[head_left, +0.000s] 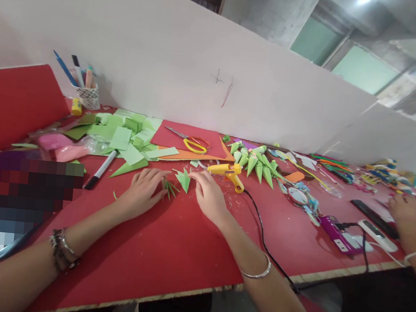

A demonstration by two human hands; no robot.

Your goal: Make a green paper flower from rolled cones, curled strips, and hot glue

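Over the red tabletop [170, 250], my left hand [144, 191] has its fingers curled and pinches a small green paper piece cut into thin strips [170, 188]. My right hand [209, 191] is closed at the fingertips on the edge of a pointed, folded green paper piece [183, 179]. The two green pieces lie side by side between my hands. Just beyond my right hand rests a yellow glue gun [230, 171], its black cord running toward the table's front edge.
Green paper cuttings [122, 139] pile behind my left hand, near a marker [101, 168]. Yellow-handled scissors [190, 142] lie on red paper. Green paper cones [254, 162] cluster behind the glue gun. A purple power strip [340, 235] and another person's hand [405, 212] are at right.
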